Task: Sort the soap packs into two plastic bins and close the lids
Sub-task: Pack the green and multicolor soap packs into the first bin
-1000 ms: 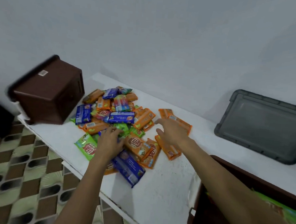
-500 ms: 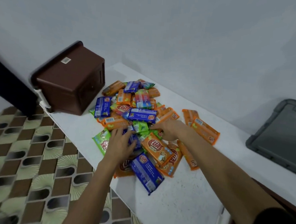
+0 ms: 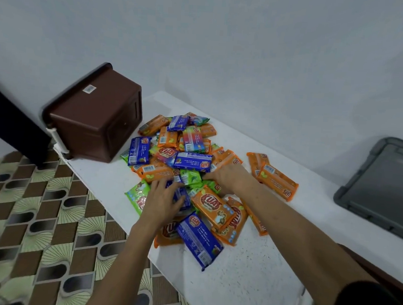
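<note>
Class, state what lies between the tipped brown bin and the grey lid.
The pile of soap packs, left hand and right hand on it; head view.

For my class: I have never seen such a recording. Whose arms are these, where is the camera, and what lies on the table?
No machine: a person wears a camera on the head, looking down, so both arms are their own. On the white table lies a pile of soap packs in orange, blue and green wrappers. A brown bin lies on its side at the left; a grey lid lies at the right. The left hand rests, fingers spread, on the pile; the right hand reaches among green packs. Whether it grips one is hidden.
</note>
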`<state>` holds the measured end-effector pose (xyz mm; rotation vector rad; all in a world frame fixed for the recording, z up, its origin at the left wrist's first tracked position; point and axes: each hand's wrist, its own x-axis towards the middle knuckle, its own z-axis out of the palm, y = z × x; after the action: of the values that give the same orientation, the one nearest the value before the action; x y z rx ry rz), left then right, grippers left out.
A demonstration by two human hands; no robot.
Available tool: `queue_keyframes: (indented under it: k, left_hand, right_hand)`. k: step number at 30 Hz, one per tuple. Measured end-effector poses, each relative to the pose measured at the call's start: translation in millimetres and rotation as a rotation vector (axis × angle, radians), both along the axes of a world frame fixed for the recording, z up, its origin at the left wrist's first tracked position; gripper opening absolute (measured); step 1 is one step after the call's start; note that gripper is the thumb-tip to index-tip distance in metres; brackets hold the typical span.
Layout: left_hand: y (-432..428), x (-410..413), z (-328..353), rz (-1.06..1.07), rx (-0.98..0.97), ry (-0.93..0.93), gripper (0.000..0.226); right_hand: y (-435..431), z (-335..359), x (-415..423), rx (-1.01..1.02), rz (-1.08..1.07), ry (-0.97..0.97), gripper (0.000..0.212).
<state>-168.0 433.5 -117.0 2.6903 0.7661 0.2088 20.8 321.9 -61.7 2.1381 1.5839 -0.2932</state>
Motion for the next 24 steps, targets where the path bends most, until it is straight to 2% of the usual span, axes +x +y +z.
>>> queue_keyframes:
  k: [6, 12, 17, 20, 24]
  left_hand:
    - [-0.4, 0.6, 3.0, -0.01, 0.006, 0.028, 0.042]
    - [-1.6, 0.8, 5.9, -0.012, -0.009, 0.04, 0.042]
    - [-3.1, 1.2, 8.7, -0.013, -0.008, 0.072, 0.045]
    - [-3.5, 2.0, 11.0, -0.016, -0.017, 0.091, 0.045]
    - [-4.0, 3.2, 12.1, -0.016, -0.016, 0.082, 0.043]
  right_hand:
    - [-15.3, 10.1, 6.0, -0.025, -0.149, 0.179, 0.077]
    - [-41.0, 21.9, 12.7, 0.063, -0.241, 0.272, 0.082]
    - [-60.9, 31.2, 16.4, 0.31, -0.345, 0.549, 0.075]
    - [-70.4, 39.9, 14.2, 0.48, -0.499, 0.788, 0.076]
    - [-77.1, 44.4, 8.4, 0.702, -0.655, 1.043, 0.051]
